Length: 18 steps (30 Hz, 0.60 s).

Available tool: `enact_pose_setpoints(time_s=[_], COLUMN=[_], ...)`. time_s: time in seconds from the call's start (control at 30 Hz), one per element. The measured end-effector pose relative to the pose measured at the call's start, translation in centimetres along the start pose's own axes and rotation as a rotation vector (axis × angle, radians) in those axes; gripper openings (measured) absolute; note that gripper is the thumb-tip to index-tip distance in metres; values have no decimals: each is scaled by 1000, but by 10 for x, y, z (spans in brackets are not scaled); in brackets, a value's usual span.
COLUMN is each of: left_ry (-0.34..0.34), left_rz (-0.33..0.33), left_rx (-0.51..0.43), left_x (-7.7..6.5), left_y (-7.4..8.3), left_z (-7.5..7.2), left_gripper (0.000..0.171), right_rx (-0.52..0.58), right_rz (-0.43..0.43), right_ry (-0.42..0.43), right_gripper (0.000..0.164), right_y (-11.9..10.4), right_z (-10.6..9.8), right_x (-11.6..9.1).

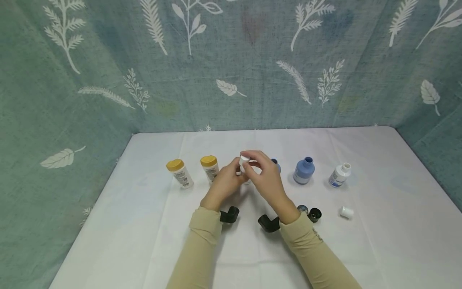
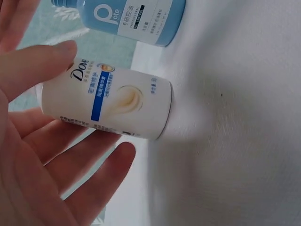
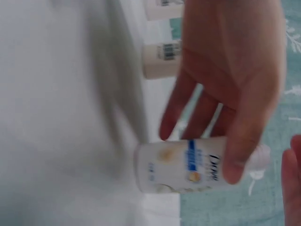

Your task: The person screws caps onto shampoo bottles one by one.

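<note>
My left hand (image 1: 228, 176) grips a small white Dove bottle (image 2: 117, 101) by its upper part, with the thumb across the label side. The bottle stands upright over the middle of the table; most of it is hidden in the head view. Above it, my right hand (image 1: 265, 172) pinches a white cap (image 1: 244, 159) between thumb and forefinger. A narrow bottle neck (image 3: 259, 157) shows in the right wrist view, with right fingertips (image 3: 290, 174) near it. Whether the cap still touches the neck, I cannot tell.
Two white bottles with yellow caps (image 1: 175, 164) (image 1: 208, 161) stand left. Right are two uncapped blue bottles (image 1: 304, 171) (image 1: 277, 165) and an uncapped white bottle (image 1: 340, 175). A black cap (image 1: 315, 215), a grey cap (image 1: 302, 208) and a white cap (image 1: 347, 212) lie in front.
</note>
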<state>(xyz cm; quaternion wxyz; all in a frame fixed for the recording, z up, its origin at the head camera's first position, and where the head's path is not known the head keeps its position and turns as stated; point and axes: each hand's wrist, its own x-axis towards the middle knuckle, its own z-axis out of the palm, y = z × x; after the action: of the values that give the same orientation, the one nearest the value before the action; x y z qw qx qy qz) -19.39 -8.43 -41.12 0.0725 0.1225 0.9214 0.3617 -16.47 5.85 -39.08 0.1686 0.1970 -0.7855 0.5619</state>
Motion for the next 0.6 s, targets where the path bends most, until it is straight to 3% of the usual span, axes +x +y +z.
enact_pose_setpoints(time_s=[0.13, 0.3, 0.43, 0.6], left_ry=[58, 111, 59, 1], left_rz=[27, 42, 30, 10], left_rx=[34, 18, 20, 15], left_x=[0, -1, -1, -2], left_y=[-1, -3, 0, 5], left_z=[1, 0, -3, -5], left_gripper=[28, 36, 35, 34], right_rx=[14, -22, -61, -33], right_rz=[-1, 17, 67, 118], right_ry=[54, 116, 136, 143], right_gripper=[28, 27, 27, 26], right_y=[4, 6, 10, 11], right_z=[6, 11, 15, 18], right_x=[-2, -2, -4, -5])
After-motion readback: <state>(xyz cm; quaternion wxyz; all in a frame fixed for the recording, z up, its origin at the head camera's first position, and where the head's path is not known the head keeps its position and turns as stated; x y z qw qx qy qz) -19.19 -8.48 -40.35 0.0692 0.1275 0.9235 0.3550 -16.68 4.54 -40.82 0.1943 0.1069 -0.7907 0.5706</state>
